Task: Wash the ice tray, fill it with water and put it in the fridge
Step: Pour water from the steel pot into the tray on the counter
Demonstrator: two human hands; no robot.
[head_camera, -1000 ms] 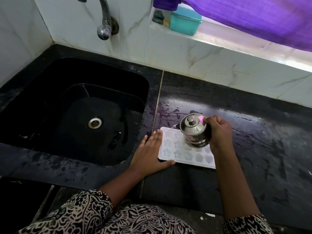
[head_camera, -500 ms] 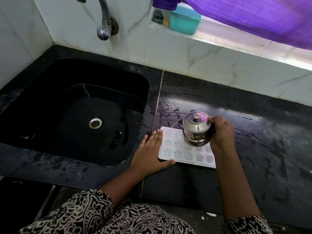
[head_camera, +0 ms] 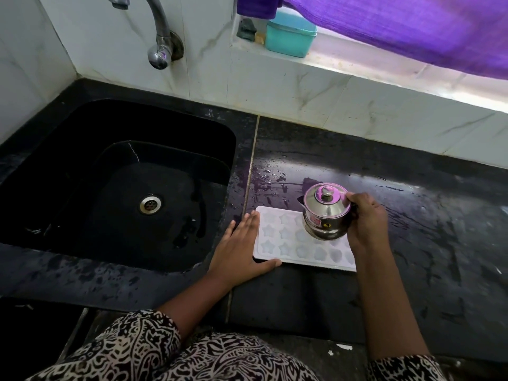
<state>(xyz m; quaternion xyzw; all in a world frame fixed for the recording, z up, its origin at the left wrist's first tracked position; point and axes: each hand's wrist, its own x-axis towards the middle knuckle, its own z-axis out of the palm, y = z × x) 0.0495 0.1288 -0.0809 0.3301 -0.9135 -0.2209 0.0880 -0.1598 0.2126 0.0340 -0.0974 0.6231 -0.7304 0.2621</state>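
Since a second ago the steel pot (head_camera: 327,215) has slid a little rightward over the ice tray (head_camera: 280,237) and sits more level, while the left hand (head_camera: 239,248) has stayed flat in the same spot. The black counter (head_camera: 412,243) fills most of the view, wet and streaked with droplets behind the tray. To its left is the black sink (head_camera: 82,127), with a metal drain (head_camera: 149,204) in its floor. A purple cloth (head_camera: 398,31) hangs across the upper right over the white ledge. The white tray, with star and flower cells, lies flat on the counter just right of the sink edge. The left hand has straight fingers lying against the tray's left short edge, and its thumb stretches along the near corner. The right hand (head_camera: 365,221) has its fingers curled round the pot's right side, with the thumb up by the lid rim. It holds the lidded pot over the tray's far right cells; whether the pot touches the tray cannot be told. A tap (head_camera: 159,37) juts from the wall above the sink, and a teal box (head_camera: 290,34) stands on the ledge.
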